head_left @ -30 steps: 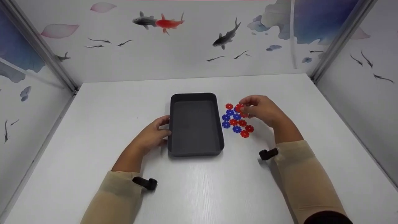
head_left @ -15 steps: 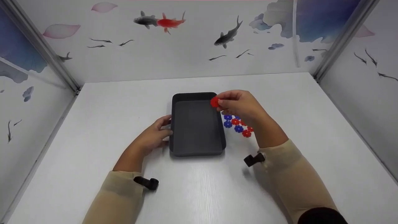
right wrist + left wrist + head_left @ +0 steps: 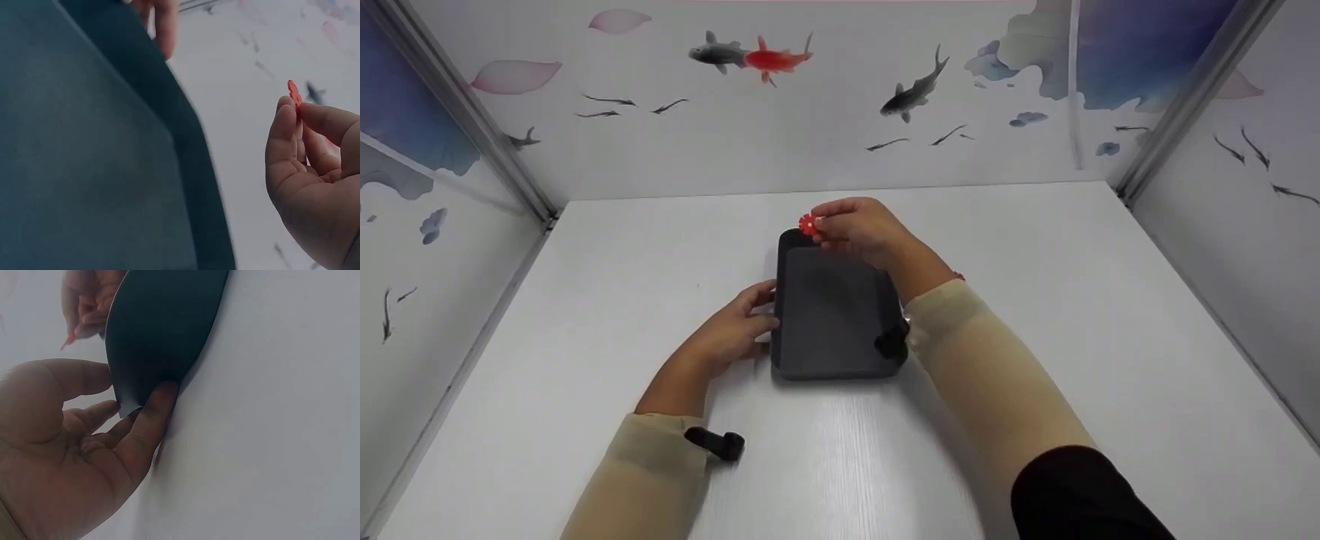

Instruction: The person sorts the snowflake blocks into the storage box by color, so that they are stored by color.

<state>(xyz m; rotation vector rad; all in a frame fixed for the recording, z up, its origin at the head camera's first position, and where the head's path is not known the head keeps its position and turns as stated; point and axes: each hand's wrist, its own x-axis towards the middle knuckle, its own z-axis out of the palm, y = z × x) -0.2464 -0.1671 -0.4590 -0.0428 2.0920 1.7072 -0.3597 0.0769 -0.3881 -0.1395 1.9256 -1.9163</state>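
Observation:
A dark grey rectangular tray (image 3: 829, 330) lies on the white table, and nothing shows in the visible part of it. My left hand (image 3: 727, 330) holds its left side, with thumb and fingertips right at the rim and outer wall; in the left wrist view, a finger (image 3: 164, 395) lies against that wall. My right hand (image 3: 866, 229) is over the tray's far end and pinches a red snowflake building disc (image 3: 808, 224) between thumb and fingers, close to the far left corner. In the right wrist view, the disc (image 3: 295, 93) stands edge-on above the fingertips.
Right of the tray, a bit of another red disc (image 3: 959, 275) peeks past my right forearm, which hides the other loose discs. Behind the table rises a back wall (image 3: 810, 150) printed with fish, and printed side walls stand left and right.
My right hand has picked a red disc from the pile and carried it left over the tray to its far left corner. My left hand stays at the tray's side.

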